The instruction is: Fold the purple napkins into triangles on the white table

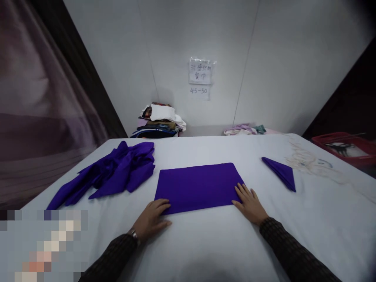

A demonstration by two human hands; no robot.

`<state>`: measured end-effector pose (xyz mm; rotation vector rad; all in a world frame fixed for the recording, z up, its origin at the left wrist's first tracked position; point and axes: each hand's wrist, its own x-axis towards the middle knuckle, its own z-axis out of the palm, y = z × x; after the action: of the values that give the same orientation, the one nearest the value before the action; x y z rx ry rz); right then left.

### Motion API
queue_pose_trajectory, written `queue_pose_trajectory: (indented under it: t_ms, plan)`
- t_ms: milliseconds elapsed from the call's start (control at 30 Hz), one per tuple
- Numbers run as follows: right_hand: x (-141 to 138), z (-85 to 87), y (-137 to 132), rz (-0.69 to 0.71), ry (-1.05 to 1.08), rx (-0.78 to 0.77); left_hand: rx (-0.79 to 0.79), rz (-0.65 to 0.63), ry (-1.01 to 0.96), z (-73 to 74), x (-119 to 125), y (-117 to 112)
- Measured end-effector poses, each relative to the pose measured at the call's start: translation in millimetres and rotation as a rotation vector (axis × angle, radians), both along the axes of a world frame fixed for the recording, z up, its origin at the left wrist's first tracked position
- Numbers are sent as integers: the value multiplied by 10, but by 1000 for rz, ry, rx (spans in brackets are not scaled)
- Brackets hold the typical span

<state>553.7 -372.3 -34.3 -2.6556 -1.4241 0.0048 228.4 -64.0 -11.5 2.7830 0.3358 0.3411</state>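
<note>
A purple cloth (198,186) lies flat as a folded rectangle in the middle of the white table (205,243). My left hand (151,220) rests on its near left corner, fingers curled against the edge. My right hand (249,203) lies flat on the near right corner, fingers stretched out. A heap of crumpled purple cloths (113,172) lies to the left. One purple cloth folded into a triangle (280,172) lies to the right.
A stack of folded fabrics (160,121) sits at the back against the wall, with a pale bundle of cloth (243,129) further right. A paper sign (200,72) hangs on the wall. A red crate (346,147) stands at far right. A curtain hangs at left.
</note>
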Motion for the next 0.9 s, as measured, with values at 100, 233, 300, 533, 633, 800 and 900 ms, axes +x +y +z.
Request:
queue_pose_trajectory:
  t_ms: [100, 233, 300, 533, 633, 800, 900]
  plan:
    - [-15, 38, 11, -1, 24, -8, 91, -11, -26, -29, -205, -26]
    - [4, 47, 15, 4, 30, -6, 143, 39, -52, -17, -186, 58]
    - [20, 67, 7, 6, 49, -15, 152, 49, -41, -15, -128, 96]
    - [-303, 323, 172, 67, 36, -10, 185, 31, -46, 41, -56, 102]
    - [-750, 425, 508, 231, 116, 27, 197, 7, -34, 141, -44, 63]
    - [-1568, 465, 1088, 517, 237, 115, 213, -85, 22, 352, -30, -192]
    - [-1859, 425, 1159, 589, 301, 163, 201, -167, 49, 411, -63, -475]
